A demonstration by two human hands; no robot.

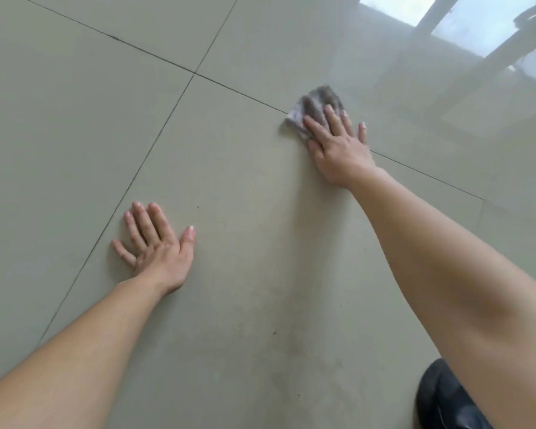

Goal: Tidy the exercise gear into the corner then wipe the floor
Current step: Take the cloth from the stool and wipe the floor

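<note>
Wiping is judged in hand: the cloth point(317, 102) is pressed to the floor point(75, 125) right of centre under the straight fingers of the right hand point(338, 148), the left hand point(160, 247) is laid flat and empty at lower left, and a steady sweep is called for next.

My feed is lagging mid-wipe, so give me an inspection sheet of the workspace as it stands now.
Surface: pale glossy tiled floor, dark grout lines, small dark specks near the middle.
Job's things: crumpled grey cloth on the floor under the right hand; exercise gear: nothing seen.
Clutter: nothing seen.
Grippers: right hand presses flat on the cloth, fingers straight; left hand rests flat on bare tile, holding nothing.
Cables: nothing seen.
Surroundings: black shoe at bottom right; bright window reflection at top right.
</note>
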